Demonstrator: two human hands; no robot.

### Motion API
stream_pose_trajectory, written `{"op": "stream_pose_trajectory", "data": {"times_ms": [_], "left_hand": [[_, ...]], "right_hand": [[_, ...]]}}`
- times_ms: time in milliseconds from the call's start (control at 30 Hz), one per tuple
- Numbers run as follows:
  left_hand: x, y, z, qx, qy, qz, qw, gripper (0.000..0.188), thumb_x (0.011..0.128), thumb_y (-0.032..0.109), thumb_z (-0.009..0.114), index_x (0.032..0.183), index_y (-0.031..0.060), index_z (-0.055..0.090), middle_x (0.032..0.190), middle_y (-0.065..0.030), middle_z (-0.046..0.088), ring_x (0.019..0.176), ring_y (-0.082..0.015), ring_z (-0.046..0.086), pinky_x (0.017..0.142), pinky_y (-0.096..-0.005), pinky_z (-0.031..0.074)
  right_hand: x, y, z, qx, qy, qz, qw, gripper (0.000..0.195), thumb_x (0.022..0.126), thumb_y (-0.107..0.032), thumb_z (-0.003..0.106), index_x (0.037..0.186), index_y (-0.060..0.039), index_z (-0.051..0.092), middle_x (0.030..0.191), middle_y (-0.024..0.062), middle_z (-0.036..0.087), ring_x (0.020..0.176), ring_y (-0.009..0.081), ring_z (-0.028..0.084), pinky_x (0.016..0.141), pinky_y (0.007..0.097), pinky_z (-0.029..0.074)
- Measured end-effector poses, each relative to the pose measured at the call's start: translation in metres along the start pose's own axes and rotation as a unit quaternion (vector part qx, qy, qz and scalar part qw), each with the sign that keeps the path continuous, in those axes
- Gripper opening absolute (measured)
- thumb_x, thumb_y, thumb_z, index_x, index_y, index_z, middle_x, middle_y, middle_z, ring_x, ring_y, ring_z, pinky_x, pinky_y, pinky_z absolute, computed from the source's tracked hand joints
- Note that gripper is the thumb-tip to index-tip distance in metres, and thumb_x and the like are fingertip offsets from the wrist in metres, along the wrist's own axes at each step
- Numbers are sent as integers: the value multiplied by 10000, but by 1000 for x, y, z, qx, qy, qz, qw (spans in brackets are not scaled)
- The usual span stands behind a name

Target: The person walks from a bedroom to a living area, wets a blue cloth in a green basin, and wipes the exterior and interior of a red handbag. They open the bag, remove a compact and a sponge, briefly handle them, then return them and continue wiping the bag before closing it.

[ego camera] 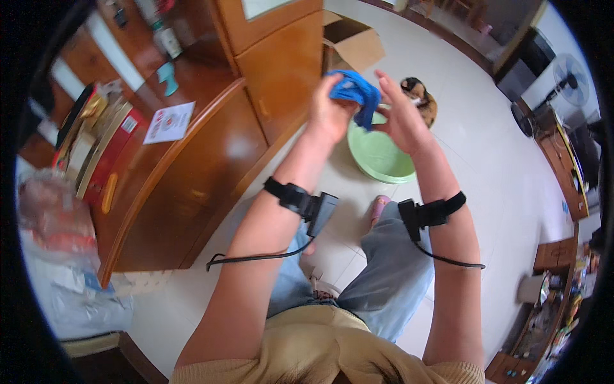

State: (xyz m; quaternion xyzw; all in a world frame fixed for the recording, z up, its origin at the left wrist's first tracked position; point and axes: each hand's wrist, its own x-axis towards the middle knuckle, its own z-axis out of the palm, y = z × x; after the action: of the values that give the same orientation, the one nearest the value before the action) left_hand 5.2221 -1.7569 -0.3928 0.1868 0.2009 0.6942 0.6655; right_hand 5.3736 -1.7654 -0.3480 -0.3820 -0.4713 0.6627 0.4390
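A crumpled blue cloth [352,89] is bunched in my left hand [328,110], held up above the floor. Close to its right side is my right hand [403,113], fingers spread apart. Whether that hand's thumb touches the cloth's lower edge is hard to tell. Beneath both hands, a light green plastic basin [381,156] rests on the tiles, its far rim partly hidden by the cloth and hands. Each forearm wears a black strap with a small dark device and a cable.
A tricolour cat [427,103] sits just beyond the basin. To the left stands a wooden cabinet [206,192] with a paper sheet [169,122] and boxes on top. An open cardboard box [357,48] is behind. An electric fan [571,79] stands at the right.
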Motion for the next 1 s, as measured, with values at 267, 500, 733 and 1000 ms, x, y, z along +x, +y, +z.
{"op": "stream_pose_trajectory", "data": {"times_ms": [267,500,733,1000], "left_hand": [[-42,41,-35,142,142,-3,980,349,913,482,650,1001,146,633,902,-29,647,816,-192,623,771,-365,518],[-63,103,-52,130,228,70,962,348,906,455,703,1073,160,620,931,-12,666,854,-159,659,720,-358,571],[-71,118,-44,253,197,35,947,435,817,535,774,1003,166,641,904,-8,666,840,-129,655,713,-312,519],[-69,140,-88,251,166,-13,954,613,923,589,621,1376,211,456,1231,-40,605,1072,-170,636,871,-371,550]], "right_hand": [[-16,60,100,-265,-30,-149,952,625,998,-436,567,1398,31,456,1208,246,642,1157,319,621,985,392,461],[0,58,113,-471,56,-251,844,401,967,-400,613,1175,-62,669,996,227,714,954,368,703,783,436,551],[32,74,119,-359,-24,-242,901,240,958,-189,652,1128,-20,644,948,178,726,830,263,714,720,385,552],[37,46,129,94,-120,-7,988,247,1024,-239,559,1154,-36,613,1019,40,686,924,168,659,874,302,514]]}}
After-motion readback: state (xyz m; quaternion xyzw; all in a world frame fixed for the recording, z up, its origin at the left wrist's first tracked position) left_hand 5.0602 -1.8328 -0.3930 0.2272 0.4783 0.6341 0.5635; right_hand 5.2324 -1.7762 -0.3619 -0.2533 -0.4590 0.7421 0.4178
